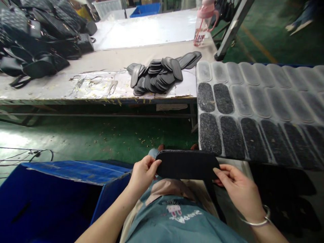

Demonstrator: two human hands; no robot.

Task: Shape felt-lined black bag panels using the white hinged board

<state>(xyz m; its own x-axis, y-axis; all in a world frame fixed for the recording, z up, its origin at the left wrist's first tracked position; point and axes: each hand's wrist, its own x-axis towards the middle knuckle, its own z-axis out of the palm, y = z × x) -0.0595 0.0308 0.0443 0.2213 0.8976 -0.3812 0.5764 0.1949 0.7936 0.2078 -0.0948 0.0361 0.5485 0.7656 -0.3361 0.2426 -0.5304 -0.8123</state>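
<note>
A black oblong panel with rounded ends [187,164] is held level in front of my apron. My left hand [145,172] pinches its left end between thumb and fingers. At its right end my right hand [236,185] grips it the same way, thumb on top. Ahead on the table lies a loose pile of dark oval pieces [157,76]. To the right, a board [235,116] carries rows of rounded oblong pieces, whitish grey in the far rows and speckled black in the near ones.
Black bags [37,40] are heaped at the table's far left. A pink-lidded bottle [202,23] stands near the table's right corner. A large blue box [50,199] is at lower left. Dark pieces lie under the board at lower right. Someone's feet show at top right.
</note>
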